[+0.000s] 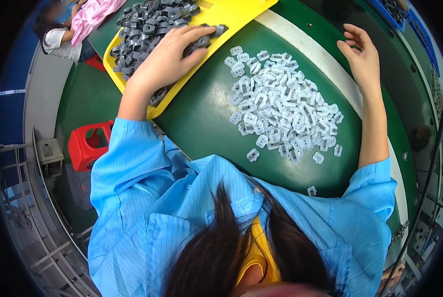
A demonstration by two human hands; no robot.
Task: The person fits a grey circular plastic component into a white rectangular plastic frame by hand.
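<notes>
My left hand (174,54) reaches over the yellow tray (241,11) at the upper left. Dark grey ring-like plastic parts (199,44) sit between its thumb and curved fingers, bunched toward the tray's right wall. More of these grey parts (137,29) fill the tray in a heap. Over the white strip at the right, my right hand (362,57) is raised, loosely curled with thumb and fingers apart; nothing shows in it. Between both hands, a pile of small translucent white plastic pieces (285,104) with slots spreads over the green tabletop (201,109).
A red plastic stool (90,143) stands at the left. Another person (65,37) sits at the far left beside pink cloth (95,20). Blue bins (392,12) line the upper right. A dark cable (429,173) runs down the right side.
</notes>
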